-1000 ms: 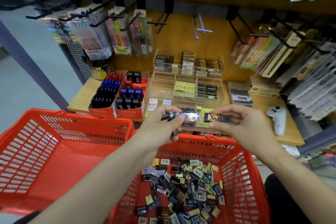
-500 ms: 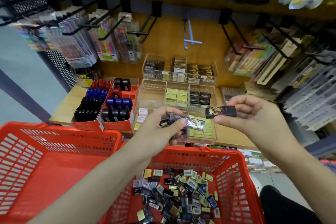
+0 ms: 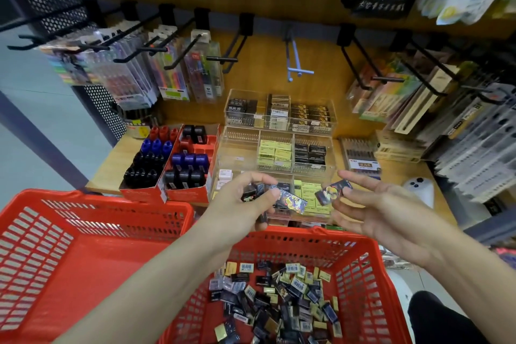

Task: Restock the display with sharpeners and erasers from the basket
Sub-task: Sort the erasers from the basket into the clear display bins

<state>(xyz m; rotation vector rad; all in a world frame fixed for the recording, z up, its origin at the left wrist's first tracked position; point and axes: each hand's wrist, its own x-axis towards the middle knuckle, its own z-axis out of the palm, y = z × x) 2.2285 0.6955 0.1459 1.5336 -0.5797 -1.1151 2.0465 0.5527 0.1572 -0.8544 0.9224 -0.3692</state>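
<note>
Both hands up over the near basket's far rim, in front of the clear acrylic display.

Left hand: fingers curled round a small bunch of dark erasers, thumb pinning a foil-printed eraser that sticks out to the right. Gripping, not loose.

Right hand: palm up, fingers mostly straight and spread. One dark eraser with colourful print sits at the fingertips, tilted, over the front row of the display. Looks rested or lightly pinched at the tips; contact blurred, cannot tell firmly. No curl round it.

Stock: right red basket directly below the hands, floor covered with a loose heap of small packs, dark, yellow and barcode-faced, jumbled. Left red basket just beside it, rims touching or nearly.

Display: three stepped tiers of compartments. Back tier has dark, white-label and gold-black packs. Middle tier: left bay bare, yellow packs centre, black packs right. Front tier partly hidden by hands; white packs at left, yellow-green at right.

Left of display: two red cartons of sharpeners, black, blue, red, standing in rows. Pen packs on hooks above. White object on the shelf beyond the right hand.
</note>
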